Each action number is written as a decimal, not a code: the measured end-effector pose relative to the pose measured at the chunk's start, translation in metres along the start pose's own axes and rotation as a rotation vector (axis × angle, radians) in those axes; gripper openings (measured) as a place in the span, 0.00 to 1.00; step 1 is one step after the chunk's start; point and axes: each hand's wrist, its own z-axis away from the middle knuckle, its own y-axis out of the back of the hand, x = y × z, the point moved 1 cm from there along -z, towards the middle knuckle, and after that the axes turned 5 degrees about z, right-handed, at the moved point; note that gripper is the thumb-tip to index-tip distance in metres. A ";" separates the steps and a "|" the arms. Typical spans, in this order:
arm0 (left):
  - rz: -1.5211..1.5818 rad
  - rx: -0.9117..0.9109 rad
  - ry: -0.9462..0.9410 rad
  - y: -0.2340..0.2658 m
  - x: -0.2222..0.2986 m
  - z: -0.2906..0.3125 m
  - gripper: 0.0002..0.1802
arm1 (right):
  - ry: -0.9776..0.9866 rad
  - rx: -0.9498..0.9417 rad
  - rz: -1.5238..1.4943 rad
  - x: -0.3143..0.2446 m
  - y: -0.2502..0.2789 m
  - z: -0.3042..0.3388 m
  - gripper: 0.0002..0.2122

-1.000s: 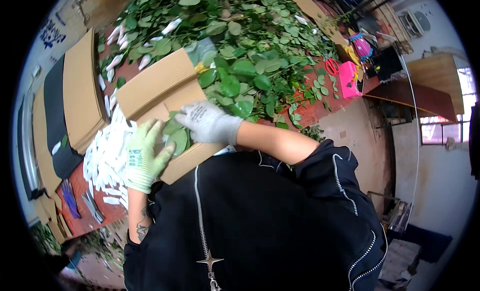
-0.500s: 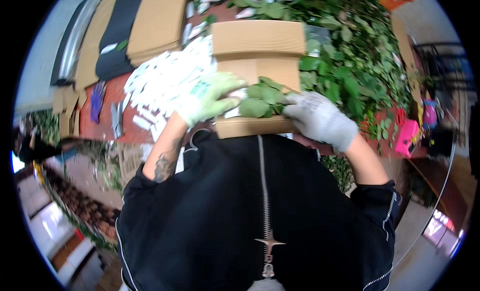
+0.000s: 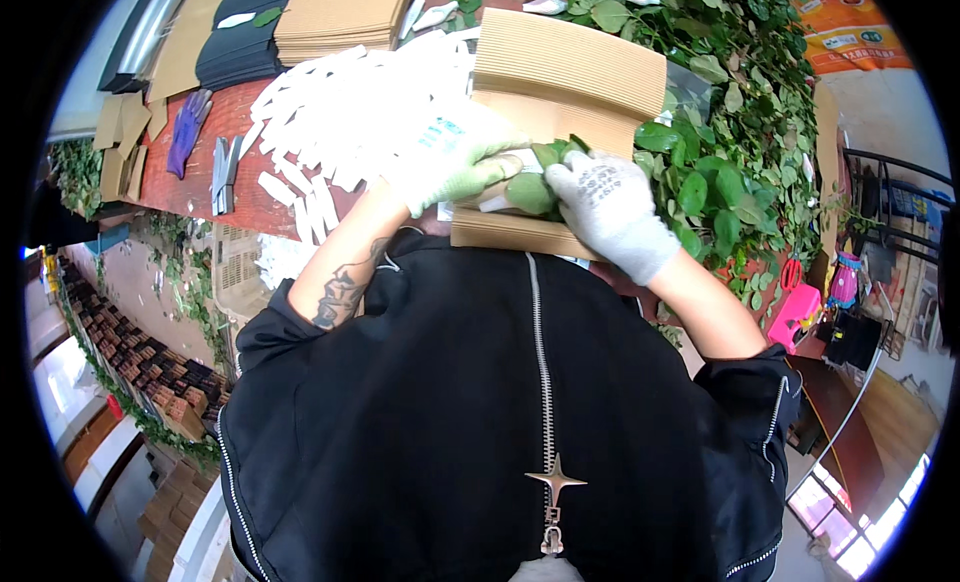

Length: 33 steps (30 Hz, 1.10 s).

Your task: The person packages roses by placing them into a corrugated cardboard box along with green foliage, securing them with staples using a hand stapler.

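Observation:
A tan corrugated cardboard sheet (image 3: 570, 67), bent into raised ridges at its far and near ends, lies in front of me. In its trough rest several green leaves (image 3: 530, 194), with a small white strip (image 3: 492, 204) beside them. My left hand (image 3: 465, 162), in a pale green and white glove, comes in from the left; its thumb and fingers close on a white piece (image 3: 527, 160) at the leaves' edge. From the right, my right hand (image 3: 608, 197), in a light grey glove, has its fingers bent down over the leaves, partly hiding them.
A pile of white strips (image 3: 350, 107) covers the red table (image 3: 150, 187) to the left, near a purple glove (image 3: 188, 132) and grey strips (image 3: 224, 177). Stacked cardboard (image 3: 340, 22) lies behind. Leafy stems (image 3: 740, 152) heap on the right, near a pink object (image 3: 795, 317).
The view has shifted, so the table appears tilted. My right hand has closed in over the leaves and covers more of them. My left hand stays at their left side.

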 end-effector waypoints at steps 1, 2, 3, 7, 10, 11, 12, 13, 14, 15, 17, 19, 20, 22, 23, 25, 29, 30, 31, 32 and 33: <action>-0.002 -0.040 0.034 0.001 0.001 -0.001 0.14 | 0.025 0.032 0.024 -0.001 -0.002 -0.001 0.07; 0.008 -0.034 0.023 0.003 0.003 0.000 0.14 | 0.047 0.116 0.043 0.001 -0.002 -0.001 0.06; -0.041 -0.029 0.020 0.004 0.005 0.002 0.15 | 0.068 0.200 0.062 0.002 0.000 0.001 0.07; -0.122 -0.008 -0.012 0.001 0.001 0.003 0.15 | 0.007 0.248 -0.080 0.008 0.024 0.021 0.09; -0.124 -0.031 0.018 0.004 0.006 0.004 0.15 | -0.088 0.489 -0.271 0.029 0.049 0.040 0.10; -0.116 -0.051 0.024 0.004 0.005 0.005 0.16 | -0.149 0.587 -0.280 0.034 0.062 0.045 0.11; -0.114 -0.054 0.020 0.003 0.005 0.004 0.16 | -0.267 0.632 -0.310 0.045 0.067 0.053 0.12; -0.113 -0.017 -0.005 0.001 0.003 0.004 0.15 | -0.285 0.706 -0.344 0.059 0.073 0.058 0.13; -0.112 0.017 -0.039 -0.001 0.003 0.003 0.14 | -0.345 0.839 -0.479 0.077 0.069 0.065 0.15; -0.113 0.013 -0.044 -0.006 0.001 0.005 0.14 | -0.422 0.896 -0.544 0.077 0.079 0.059 0.15; -0.195 0.026 0.082 -0.010 0.003 0.021 0.15 | -0.349 0.896 -0.370 0.081 0.090 0.044 0.15; -0.195 0.025 0.037 -0.006 0.022 0.027 0.16 | -0.181 0.787 -0.180 0.069 0.081 0.021 0.15; -0.181 0.031 -0.006 -0.003 0.028 0.026 0.16 | -0.080 0.783 -0.082 0.060 0.065 0.009 0.13; -0.132 -0.063 0.053 0.004 0.041 0.022 0.17 | -0.039 0.491 0.031 0.033 0.032 -0.004 0.04; -0.103 -0.113 0.156 0.013 0.058 0.032 0.17 | 0.003 0.297 0.045 0.016 0.015 -0.009 0.05; -0.061 -0.164 0.256 0.013 0.052 0.034 0.18 | -0.011 0.144 -0.061 0.008 -0.008 -0.007 0.05; 0.320 -0.096 0.785 0.026 0.044 0.052 0.22 | 0.026 0.172 -0.151 0.003 -0.015 0.002 0.07; 0.305 0.024 0.679 0.025 0.036 0.056 0.24 | 0.049 0.241 -0.195 0.003 -0.015 0.004 0.08; 0.288 0.141 0.570 0.026 0.031 0.057 0.26 | 0.059 0.242 -0.197 0.003 -0.015 0.005 0.08; 0.366 0.089 0.569 0.028 0.030 0.051 0.29 | 0.065 0.274 -0.217 0.004 -0.016 0.005 0.09; 0.365 0.096 0.570 0.026 0.031 0.050 0.29 | 0.071 0.307 -0.239 0.005 -0.015 0.005 0.10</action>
